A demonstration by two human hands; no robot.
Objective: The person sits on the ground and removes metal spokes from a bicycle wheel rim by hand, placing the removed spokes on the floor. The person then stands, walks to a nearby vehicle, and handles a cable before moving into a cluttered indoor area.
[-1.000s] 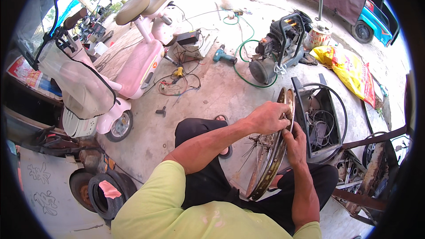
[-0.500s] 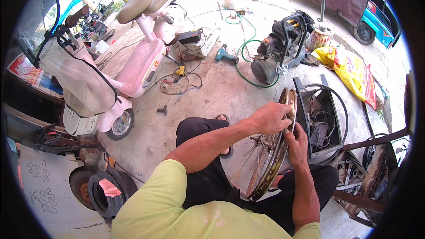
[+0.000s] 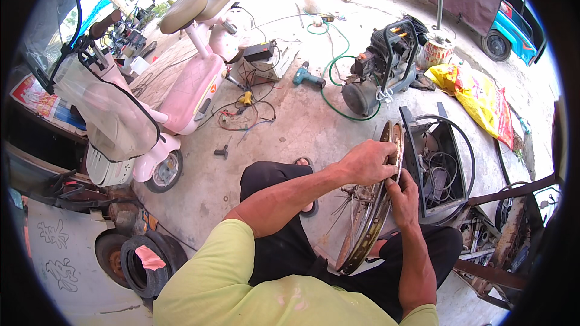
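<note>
I see the left hand (image 3: 367, 162) closed over the upper edge of the rusty spoked metal wheel rim (image 3: 374, 217), which stands upright between the knees. The right hand (image 3: 403, 198) grips the rim just below, beside a grey plastic crate (image 3: 417, 145).

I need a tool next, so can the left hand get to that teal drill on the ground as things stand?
Probably not: the left hand grips the wheel rim, and the drill lies well beyond it across bare concrete.
</note>
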